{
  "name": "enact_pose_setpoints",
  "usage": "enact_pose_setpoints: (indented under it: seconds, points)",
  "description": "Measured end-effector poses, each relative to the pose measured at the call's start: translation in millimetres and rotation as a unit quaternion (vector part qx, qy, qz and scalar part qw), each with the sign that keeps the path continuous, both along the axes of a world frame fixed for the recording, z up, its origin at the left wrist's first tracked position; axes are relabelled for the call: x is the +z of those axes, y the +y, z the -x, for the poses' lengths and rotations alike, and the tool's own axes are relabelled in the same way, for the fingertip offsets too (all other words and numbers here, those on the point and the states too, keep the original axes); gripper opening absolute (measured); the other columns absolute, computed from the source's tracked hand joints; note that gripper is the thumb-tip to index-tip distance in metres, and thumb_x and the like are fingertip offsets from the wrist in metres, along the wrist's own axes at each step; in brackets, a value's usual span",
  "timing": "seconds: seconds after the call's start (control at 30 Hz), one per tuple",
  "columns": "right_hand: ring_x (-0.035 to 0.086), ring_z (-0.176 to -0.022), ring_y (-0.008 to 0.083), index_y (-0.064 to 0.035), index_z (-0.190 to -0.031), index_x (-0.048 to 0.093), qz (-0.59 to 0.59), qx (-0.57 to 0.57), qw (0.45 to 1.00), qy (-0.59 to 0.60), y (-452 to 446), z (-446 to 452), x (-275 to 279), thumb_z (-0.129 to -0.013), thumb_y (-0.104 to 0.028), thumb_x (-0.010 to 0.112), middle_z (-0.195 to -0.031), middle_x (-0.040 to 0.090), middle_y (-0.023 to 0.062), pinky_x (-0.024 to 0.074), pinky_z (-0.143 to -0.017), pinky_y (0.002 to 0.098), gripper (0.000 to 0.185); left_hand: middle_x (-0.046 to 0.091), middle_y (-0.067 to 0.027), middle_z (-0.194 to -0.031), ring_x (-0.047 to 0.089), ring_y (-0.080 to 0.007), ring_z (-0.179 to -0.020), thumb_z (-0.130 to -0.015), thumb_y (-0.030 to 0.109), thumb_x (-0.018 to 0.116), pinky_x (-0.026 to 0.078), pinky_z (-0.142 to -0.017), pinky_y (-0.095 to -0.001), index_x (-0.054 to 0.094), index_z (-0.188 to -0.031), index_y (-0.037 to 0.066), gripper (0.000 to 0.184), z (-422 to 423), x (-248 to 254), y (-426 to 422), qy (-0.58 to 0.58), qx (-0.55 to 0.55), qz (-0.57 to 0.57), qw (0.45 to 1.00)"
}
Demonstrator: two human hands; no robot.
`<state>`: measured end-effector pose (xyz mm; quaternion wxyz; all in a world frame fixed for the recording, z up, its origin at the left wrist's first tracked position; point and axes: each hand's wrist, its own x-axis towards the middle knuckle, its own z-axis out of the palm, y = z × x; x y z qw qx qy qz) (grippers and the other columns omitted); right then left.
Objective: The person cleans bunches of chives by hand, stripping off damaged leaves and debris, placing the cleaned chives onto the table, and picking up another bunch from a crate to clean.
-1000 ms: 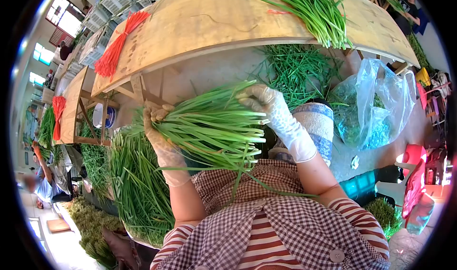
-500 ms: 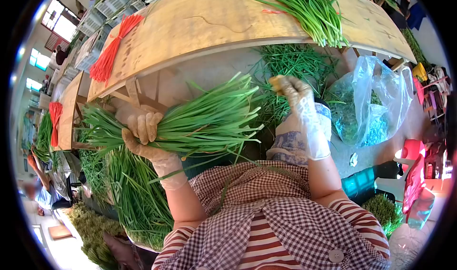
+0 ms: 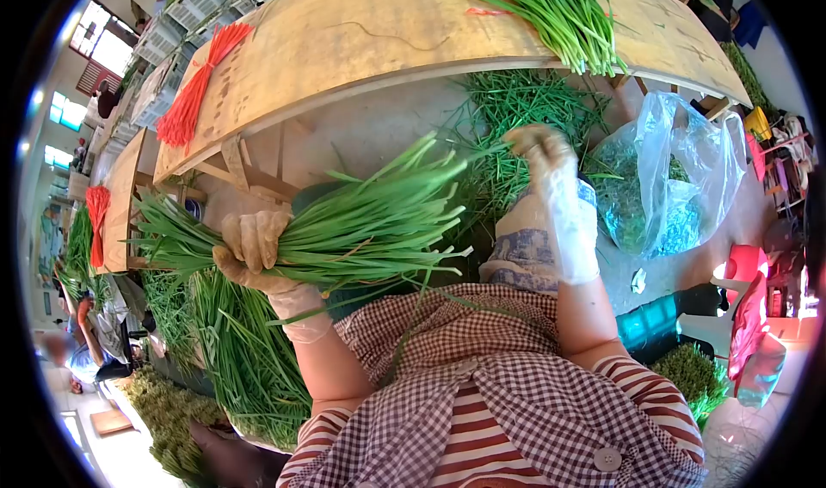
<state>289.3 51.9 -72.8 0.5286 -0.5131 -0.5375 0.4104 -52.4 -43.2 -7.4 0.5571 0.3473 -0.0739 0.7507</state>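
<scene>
My left hand (image 3: 254, 247), in a soiled glove, is wrapped round a bunch of garlic chives (image 3: 370, 221) held over my lap. The cut ends spread to the right and the leaf tips trail left. To the right of the bunch is my gloved right hand (image 3: 546, 165), raised and slightly blurred. Its fingertips are pinched together, and a thin green leaf (image 3: 489, 151) stretches from them toward the bunch. Behind that hand, a pile of loose green leaves (image 3: 533, 101) lies on the floor. A few stray leaves hang across my checked apron (image 3: 482, 333).
Ahead stands a wooden table (image 3: 344, 49) with a tied chive bunch (image 3: 559, 15) and red ties (image 3: 202, 84). A clear plastic bag (image 3: 671, 178) of scraps stands at right. More chives (image 3: 245, 342) are heaped at my left. A person (image 3: 82, 350) sits at far left.
My right hand has shifted slightly to the right, and a thin leaf now shows at its fingertips. My left hand keeps hold of the bunch and has moved slightly left.
</scene>
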Motion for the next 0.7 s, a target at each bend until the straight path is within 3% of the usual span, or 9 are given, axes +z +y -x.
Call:
enact_pose_setpoints:
  seconds: [0.07, 0.13, 0.27, 0.37, 0.47, 0.5, 0.53, 0.63, 0.7]
  points:
    - [0.063, -0.092, 0.0179, -0.0027, -0.111, 0.066, -0.017, -0.07, 0.997, -0.041, 5.9, -9.3, 17.8, -0.09, -0.017, 0.065, -0.102, 0.068, 0.012, 0.0503, -0.085, 0.0271, 0.025, 0.045, 0.0059, -0.05, 0.043, -0.0084, -0.046, -0.09, 0.024, 0.063, 0.04, -0.07, -0.0257, 0.043, -0.067, 0.017, 0.032, -0.5, 0.8, -0.7, -0.014, -0.015, -0.005, 1.0]
    - [0.061, -0.103, 0.0166, -0.0038, -0.115, 0.066, 0.153, 0.079, 0.984, 0.052, -8.3, 4.6, 43.9, -0.087, -0.027, 0.07, -0.107, 0.069, 0.0129, 0.0486, -0.091, 0.027, 0.037, 0.046, 0.0058, -0.051, 0.043, -0.0082, -0.046, -0.09, 0.024, 0.063, 0.04, -0.069, -0.0256, 0.043, -0.067, 0.017, 0.031, -3.6, 1.4, -0.4, -0.022, -0.023, -0.005, 0.999]
    - [0.063, -0.095, 0.0156, -0.0023, -0.104, 0.071, 0.186, 0.302, 0.935, 0.005, -31.4, 25.1, 47.0, -0.083, -0.023, 0.074, -0.105, 0.07, 0.0104, 0.0505, -0.083, 0.0263, 0.029, 0.047, 0.0058, -0.051, 0.044, -0.0079, -0.046, -0.09, 0.024, 0.064, 0.041, -0.067, -0.0253, 0.043, -0.067, 0.017, 0.031, -8.8, 1.2, 5.7, -0.043, -0.018, -0.005, 0.999]
    - [0.066, -0.085, 0.0176, -0.0038, -0.099, 0.072, 0.182, 0.31, 0.933, -0.008, -35.8, 29.7, 39.4, -0.081, -0.021, 0.074, -0.099, 0.071, 0.0083, 0.0521, -0.078, 0.0303, 0.025, 0.047, 0.006, -0.051, 0.043, -0.0078, -0.046, -0.09, 0.025, 0.063, 0.041, -0.067, -0.0253, 0.044, -0.068, 0.017, 0.031, -6.8, 4.8, 2.5, -0.052, -0.031, 0.0, 0.998]
    - [0.066, -0.078, 0.0236, -0.0059, -0.096, 0.072, -0.077, 0.316, 0.91, -0.258, -39.8, 15.4, 49.2, -0.082, -0.022, 0.072, -0.09, 0.07, 0.0102, 0.0528, -0.076, 0.0344, 0.022, 0.048, 0.006, -0.049, 0.043, -0.0077, -0.044, -0.091, 0.026, 0.061, 0.041, -0.067, -0.0254, 0.044, -0.069, 0.016, 0.03, -2.4, 1.4, 2.0, -0.006, -0.038, -0.008, 0.999]
    - [0.065, -0.078, 0.0288, -0.0075, -0.093, 0.071, 0.0, 0.286, 0.931, -0.225, -40.4, 10.3, 53.1, -0.084, -0.025, 0.068, -0.085, 0.067, 0.0135, 0.0528, -0.074, 0.0371, 0.02, 0.048, 0.006, -0.049, 0.043, -0.0076, -0.044, -0.091, 0.027, 0.061, 0.041, -0.066, -0.0253, 0.045, -0.069, 0.016, 0.03, -0.6, -0.4, 1.8, 0.017, -0.036, -0.013, 0.999]
    - [0.066, -0.081, 0.029, -0.0084, -0.092, 0.07, -0.045, 0.224, 0.933, -0.277, -29.1, 0.8, 35.4, -0.087, -0.027, 0.064, -0.089, 0.067, 0.0158, 0.053, -0.072, 0.0372, 0.021, 0.048, 0.0061, -0.048, 0.043, -0.0075, -0.043, -0.091, 0.027, 0.061, 0.041, -0.066, -0.0254, 0.045, -0.069, 0.016, 0.03, -0.5, -0.7, 2.1, 0.026, -0.032, -0.013, 0.999]
    - [0.067, -0.076, 0.0292, -0.0065, -0.09, 0.069, -0.05, -0.14, 0.912, -0.381, 0.2, -24.8, 16.9, -0.085, -0.015, 0.062, -0.083, 0.069, 0.0122, 0.0534, -0.069, 0.0376, 0.012, 0.048, 0.0069, -0.048, 0.043, -0.0068, -0.042, -0.091, 0.026, 0.061, 0.041, -0.065, -0.0254, 0.045, -0.069, 0.016, 0.029, -5.6, 1.0, -0.3, 0.008, -0.024, 0.001, 1.0]
    - [0.067, -0.088, 0.0255, -0.0061, -0.099, 0.07, -0.104, -0.079, 0.948, -0.291, 4.9, -33.0, 26.0, -0.085, -0.014, 0.065, -0.095, 0.071, 0.0112, 0.0521, -0.08, 0.033, 0.017, 0.047, 0.0074, -0.046, 0.043, -0.0062, -0.041, -0.09, 0.025, 0.062, 0.041, -0.064, -0.0247, 0.044, -0.068, 0.017, 0.03, -4.5, 3.7, 0.9, -0.017, -0.033, -0.003, 0.999]
